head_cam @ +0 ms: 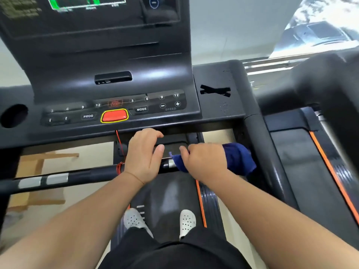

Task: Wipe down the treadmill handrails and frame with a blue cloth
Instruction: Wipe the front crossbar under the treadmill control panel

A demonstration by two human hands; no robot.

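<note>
I stand on the treadmill belt (171,193), facing its black console (116,111). A black front handrail (81,174) with silver sensor pads runs across below the console. My left hand (144,155) rests on this bar near its middle, fingers curled over it. My right hand (204,162) grips a dark blue cloth (240,159) and presses it on the right part of the same bar, next to a silver pad (171,163). The cloth bunches out to the right of my fist, close to the right side handrail (258,136).
A red stop button (114,115) and a red safety cord (120,146) sit left of my left hand. A second treadmill (310,152) with an orange stripe stands to the right. A cardboard box (33,171) lies on the floor at the left. My white shoes (136,219) are on the belt.
</note>
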